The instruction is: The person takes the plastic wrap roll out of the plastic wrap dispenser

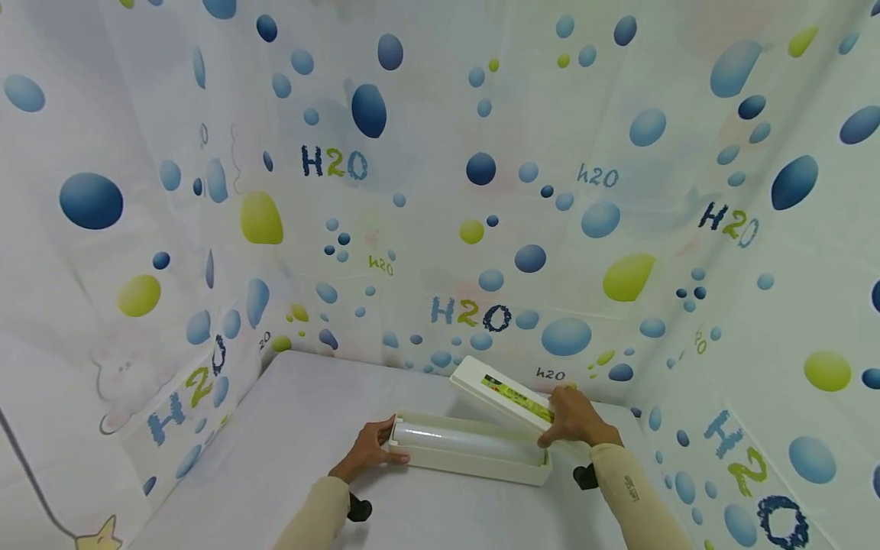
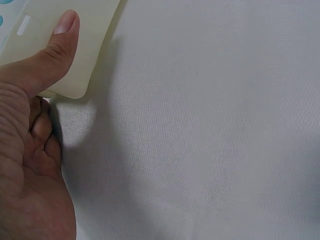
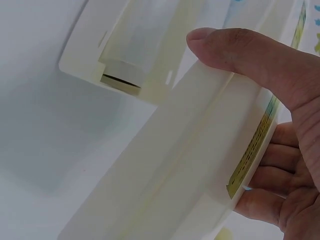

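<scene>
- Leftmost, I log the left hand [image 1: 369, 449]: gripping the left end of the box [image 1: 474, 469], thumb on the near wall; presumably a brace against sliding.
- Box: on the table [image 1: 330, 397], between the hands; uncovered side up, which leaves its contents in sight. Long axis left to right, right end slightly nearer the wearer.
- Roll [image 1: 467, 439]: lengthwise inside the box, axis matching it; the walls likely keep it from rolling away.
- Lid [image 1: 500, 397]: off the box, over its right part, label facing the head camera. Long axis slants from far left to near right, more steeply than the box. Whether they touch, I cannot tell.
- Right hand [image 1: 580, 418]: grips the lid near its right end, thumb opposite fingers, seemingly to bear its weight at a tilt.
</scene>
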A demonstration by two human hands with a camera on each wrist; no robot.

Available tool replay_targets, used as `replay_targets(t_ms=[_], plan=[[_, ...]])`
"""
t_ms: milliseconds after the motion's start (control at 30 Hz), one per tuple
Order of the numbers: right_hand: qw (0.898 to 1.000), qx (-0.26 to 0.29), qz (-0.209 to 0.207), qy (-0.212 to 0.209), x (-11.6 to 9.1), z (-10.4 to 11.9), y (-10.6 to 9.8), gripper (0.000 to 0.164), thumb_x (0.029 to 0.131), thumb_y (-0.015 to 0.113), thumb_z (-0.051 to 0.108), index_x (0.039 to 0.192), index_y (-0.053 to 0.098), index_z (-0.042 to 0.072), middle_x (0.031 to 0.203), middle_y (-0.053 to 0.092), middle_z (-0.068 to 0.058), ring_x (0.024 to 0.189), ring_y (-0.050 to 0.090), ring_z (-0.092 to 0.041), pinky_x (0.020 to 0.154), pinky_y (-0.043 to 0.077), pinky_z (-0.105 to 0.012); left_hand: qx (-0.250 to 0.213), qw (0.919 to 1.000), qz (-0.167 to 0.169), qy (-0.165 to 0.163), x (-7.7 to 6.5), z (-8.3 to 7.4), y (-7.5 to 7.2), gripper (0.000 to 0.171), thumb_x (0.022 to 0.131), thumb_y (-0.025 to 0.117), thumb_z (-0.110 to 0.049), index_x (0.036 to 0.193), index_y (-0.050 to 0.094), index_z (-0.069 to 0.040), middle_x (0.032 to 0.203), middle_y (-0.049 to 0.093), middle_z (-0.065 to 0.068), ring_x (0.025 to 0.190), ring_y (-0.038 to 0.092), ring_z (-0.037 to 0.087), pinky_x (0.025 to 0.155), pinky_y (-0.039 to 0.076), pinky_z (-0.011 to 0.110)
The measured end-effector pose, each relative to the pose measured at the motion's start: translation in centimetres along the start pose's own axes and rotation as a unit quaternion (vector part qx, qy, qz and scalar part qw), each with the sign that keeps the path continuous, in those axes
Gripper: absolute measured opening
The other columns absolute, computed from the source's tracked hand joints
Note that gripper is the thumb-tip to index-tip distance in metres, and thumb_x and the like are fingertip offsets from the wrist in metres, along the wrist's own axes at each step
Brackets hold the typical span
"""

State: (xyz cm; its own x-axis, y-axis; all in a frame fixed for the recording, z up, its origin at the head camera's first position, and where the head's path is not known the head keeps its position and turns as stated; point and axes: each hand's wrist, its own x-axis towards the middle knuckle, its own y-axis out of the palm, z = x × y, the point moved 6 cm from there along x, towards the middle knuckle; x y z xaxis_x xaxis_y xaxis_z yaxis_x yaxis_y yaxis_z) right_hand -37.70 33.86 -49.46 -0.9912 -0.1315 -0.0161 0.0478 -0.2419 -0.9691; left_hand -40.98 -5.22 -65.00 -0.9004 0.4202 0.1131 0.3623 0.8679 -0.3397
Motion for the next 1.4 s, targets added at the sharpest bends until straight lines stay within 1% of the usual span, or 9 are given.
replay_targets(t_ms=[167, 233, 433, 467, 667, 800, 933, 1100, 1400], plan=[[1.0, 0.006, 0.002, 0.01, -0.2, -0.4, 0.1, 0.064, 0.058, 0.109, 0.026, 0.102, 0.071, -0.001, 0.084, 0.064, -0.004, 0.075, 0.055, -0.019, 0.067, 0.049, -0.033, -0.011, 0.9999, 0.002, 0.006, -0.1, 0.1, 0.0, 0.1, 0.079, 0.098, -0.004, 0.157, 0.039, 0.019, 0.158, 0.051, 0.038, 0.143, 0.057, 0.056, 0.121, 0.045, 0.064], [1.0, 0.007, 0.001, 0.01, -0.3, -0.3, 0.0, 0.065, 0.058, 0.109, 0.025, 0.103, 0.07, -0.001, 0.085, 0.064, -0.005, 0.074, 0.055, -0.02, 0.067, 0.049, -0.033, -0.004, 0.9998, -0.001, 0.018, 0.0, 0.2, -0.1, 0.101, 0.08, 0.099, -0.008, 0.156, 0.039, 0.021, 0.156, 0.052, 0.04, 0.141, 0.058, 0.058, 0.119, 0.048, 0.063], [1.0, 0.022, -0.001, 0.012, -0.8, -0.3, 0.0, 0.07, 0.058, 0.109, 0.024, 0.109, 0.07, -0.002, 0.086, 0.065, -0.005, 0.075, 0.056, -0.019, 0.067, 0.05, -0.033, 0.011, 0.9999, -0.006, 0.004, 0.2, 1.2, 0.0, 0.105, 0.079, 0.101, -0.019, 0.158, 0.04, 0.017, 0.158, 0.053, 0.035, 0.143, 0.059, 0.052, 0.121, 0.053, 0.048], [1.0, 0.024, -0.001, 0.011, -0.9, -0.3, 0.1, 0.07, 0.058, 0.109, 0.024, 0.109, 0.069, -0.002, 0.086, 0.065, -0.005, 0.075, 0.056, -0.019, 0.067, 0.051, -0.033, 0.006, 1.0, -0.005, 0.0, 0.2, 1.3, 0.0, 0.106, 0.078, 0.101, -0.018, 0.158, 0.04, 0.016, 0.158, 0.053, 0.034, 0.144, 0.059, 0.051, 0.121, 0.053, 0.048], [1.0, 0.016, -0.005, 0.014, -0.8, -0.6, 0.3, 0.077, 0.057, 0.11, 0.027, 0.114, 0.067, -0.001, 0.091, 0.066, -0.004, 0.079, 0.058, -0.019, 0.071, 0.054, -0.035, 0.013, 0.9994, 0.001, 0.032, -0.1, 0.7, -0.1, 0.104, 0.08, 0.1, -0.019, 0.155, 0.04, 0.021, 0.155, 0.051, 0.041, 0.14, 0.059, 0.057, 0.118, 0.053, 0.057], [1.0, 0.02, -0.008, 0.014, -0.9, -0.7, 0.2, 0.078, 0.058, 0.11, 0.028, 0.117, 0.068, -0.001, 0.092, 0.067, -0.004, 0.079, 0.059, -0.019, 0.073, 0.057, -0.036, 0.011, 0.9997, 0.002, 0.021, -0.1, 0.5, -0.1, 0.102, 0.081, 0.099, -0.015, 0.155, 0.04, 0.021, 0.157, 0.05, 0.04, 0.142, 0.058, 0.055, 0.12, 0.051, 0.057], [1.0, 0.024, -0.005, 0.017, -1.0, -0.7, 0.1, 0.078, 0.058, 0.11, 0.027, 0.117, 0.068, -0.002, 0.092, 0.067, -0.004, 0.079, 0.059, -0.019, 0.073, 0.058, -0.037, 0.002, 0.9999, 0.003, 0.015, 0.1, 0.1, 0.0, 0.099, 0.08, 0.098, -0.007, 0.156, 0.039, 0.021, 0.158, 0.049, 0.04, 0.143, 0.057, 0.057, 0.121, 0.047, 0.061], [1.0, 0.021, -0.001, 0.018, -1.2, -0.9, 0.1, 0.072, 0.06, 0.109, 0.024, 0.114, 0.069, -0.001, 0.089, 0.065, -0.004, 0.077, 0.059, -0.02, 0.071, 0.058, -0.037, 0.002, 0.9999, 0.007, 0.015, 0.1, 0.0, 0.1, 0.099, 0.08, 0.097, -0.003, 0.156, 0.039, 0.021, 0.157, 0.05, 0.04, 0.142, 0.058, 0.057, 0.12, 0.047, 0.063], [0.999, 0.033, -0.003, 0.016, -1.2, -1.4, 0.6, 0.07, 0.059, 0.109, 0.024, 0.11, 0.069, -0.002, 0.085, 0.065, -0.003, 0.074, 0.058, -0.019, 0.067, 0.055, -0.033, -0.003, 1.0, -0.005, -0.001, 0.6, 1.5, 0.1, 0.104, 0.077, 0.101, -0.011, 0.157, 0.041, 0.019, 0.159, 0.052, 0.036, 0.145, 0.056, 0.055, 0.123, 0.045, 0.06]])
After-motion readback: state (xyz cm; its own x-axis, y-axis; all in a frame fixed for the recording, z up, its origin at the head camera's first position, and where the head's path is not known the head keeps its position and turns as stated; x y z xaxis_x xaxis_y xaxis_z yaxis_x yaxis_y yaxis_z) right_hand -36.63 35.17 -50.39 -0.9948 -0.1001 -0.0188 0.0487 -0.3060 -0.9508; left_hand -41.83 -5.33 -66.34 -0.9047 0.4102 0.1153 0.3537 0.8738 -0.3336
